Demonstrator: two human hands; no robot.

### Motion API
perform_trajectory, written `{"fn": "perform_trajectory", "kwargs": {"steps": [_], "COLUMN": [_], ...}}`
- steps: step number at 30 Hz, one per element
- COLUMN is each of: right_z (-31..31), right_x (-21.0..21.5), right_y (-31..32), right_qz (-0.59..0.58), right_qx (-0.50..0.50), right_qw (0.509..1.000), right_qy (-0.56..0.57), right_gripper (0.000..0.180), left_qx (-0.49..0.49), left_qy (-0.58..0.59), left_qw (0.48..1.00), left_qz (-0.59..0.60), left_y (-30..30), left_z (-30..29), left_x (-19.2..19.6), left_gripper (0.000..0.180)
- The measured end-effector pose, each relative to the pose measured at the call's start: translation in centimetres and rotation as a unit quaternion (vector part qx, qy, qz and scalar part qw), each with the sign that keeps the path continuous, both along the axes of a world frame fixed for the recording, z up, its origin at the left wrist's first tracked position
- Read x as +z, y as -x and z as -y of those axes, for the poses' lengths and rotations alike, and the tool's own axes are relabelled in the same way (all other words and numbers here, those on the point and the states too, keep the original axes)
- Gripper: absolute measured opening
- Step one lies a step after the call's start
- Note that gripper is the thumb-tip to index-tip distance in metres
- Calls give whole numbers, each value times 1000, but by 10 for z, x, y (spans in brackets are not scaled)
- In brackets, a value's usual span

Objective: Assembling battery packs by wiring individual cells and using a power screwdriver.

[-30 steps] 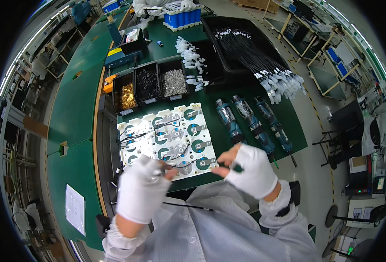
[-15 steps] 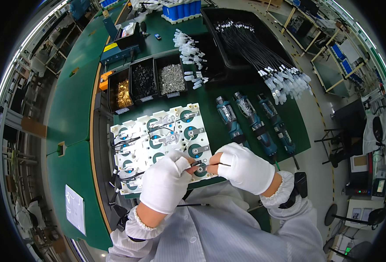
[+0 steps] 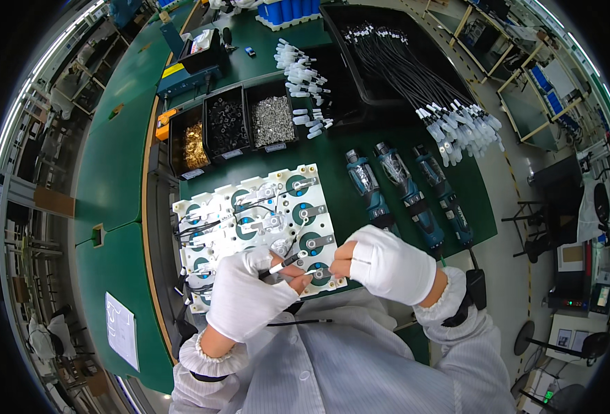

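Observation:
A white plate with round green-rimmed openings, metal tabs and black wires (image 3: 225,241) lies on the green table in front of me. My left hand (image 3: 249,295), in a white fingertip-less glove, pinches a black cable with a white sleeve (image 3: 291,261) over the plate's near right corner. Close to the same corner, my right hand (image 3: 392,266), gloved alike, has its fingers curled together beside a metal tab (image 3: 323,274). Whatever its fingertips may hold is hidden. The left fingertips are just left of that tab.
Behind the plate stand bins of brass parts (image 3: 194,150), black parts (image 3: 225,124) and silver parts (image 3: 272,119). Several teal power screwdrivers (image 3: 410,193) lie to the right. A black tray (image 3: 394,93) carries bundled black cables with clear-capped ends (image 3: 460,127).
My left hand has moved slightly left and down, and the cable's white sleeve now shows. My right fingers have drawn apart from the left ones.

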State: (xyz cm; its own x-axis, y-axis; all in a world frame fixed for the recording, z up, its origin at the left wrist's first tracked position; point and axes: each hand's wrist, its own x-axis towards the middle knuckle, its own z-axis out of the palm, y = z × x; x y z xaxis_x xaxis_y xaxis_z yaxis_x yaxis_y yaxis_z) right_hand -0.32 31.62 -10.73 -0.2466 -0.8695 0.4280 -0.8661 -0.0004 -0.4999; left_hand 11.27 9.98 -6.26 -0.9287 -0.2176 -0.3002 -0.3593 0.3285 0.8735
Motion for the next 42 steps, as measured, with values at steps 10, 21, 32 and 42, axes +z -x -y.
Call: {"fn": "perform_trajectory", "kwargs": {"steps": [10,21,32,42], "right_z": [11,18,20,10], "right_x": [3,-2,12,9], "right_y": [-21,-26,-27,-15], "right_qz": [250,159,371,256], "right_qx": [-111,-126,-189,-60], "right_qw": [955,972,903,959], "right_qy": [112,123,108,107], "right_gripper": [16,20,20,29], "left_qx": [-34,-14,-96,-24], "left_qy": [124,129,373,273], "left_qw": [986,983,896,936], "left_qz": [-109,-128,-222,-218], "left_y": [-5,-4,-22,-23], "left_z": [-8,-9,-15,-19], "left_x": [-11,-10,6,-15], "left_gripper": [15,16,19,18]}}
